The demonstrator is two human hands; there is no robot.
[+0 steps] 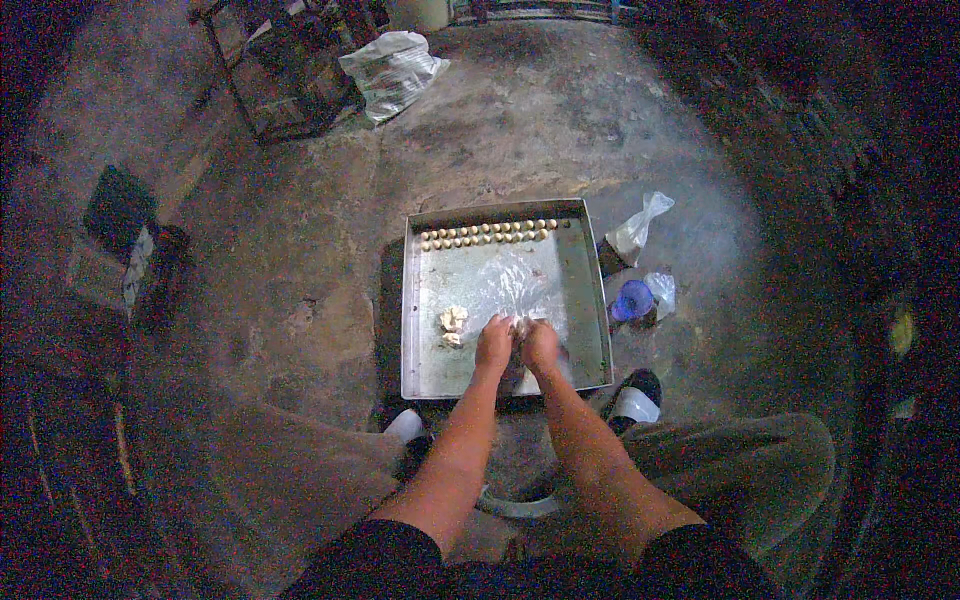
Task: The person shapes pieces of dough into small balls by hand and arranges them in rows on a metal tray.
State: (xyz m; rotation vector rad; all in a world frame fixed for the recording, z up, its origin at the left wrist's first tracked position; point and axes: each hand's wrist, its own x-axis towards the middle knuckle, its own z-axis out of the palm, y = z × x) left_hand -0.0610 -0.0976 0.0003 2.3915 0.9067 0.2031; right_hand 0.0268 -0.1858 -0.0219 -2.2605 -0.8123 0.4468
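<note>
My left hand (494, 343) and my right hand (541, 346) meet over the near part of a square metal tray (592, 300) on the floor. Their fingers are closed together around a small pale piece of dough (518, 325), mostly hidden by the fingertips. A dusting of white flour (510, 280) spreads over the tray just beyond my hands. To the left lie a crumpled lump of dough (453, 319) and a smaller lump (451, 340). Along the tray's far side, small round dough balls (490, 236) stand in two rows.
Right of the tray are a knotted clear bag of white stuff (630, 240), a blue-purple cup (632, 301) and another plastic bag (660, 293). My feet flank the tray's near corners. Farther off are a white sack (393, 75) and a dark metal rack (265, 85).
</note>
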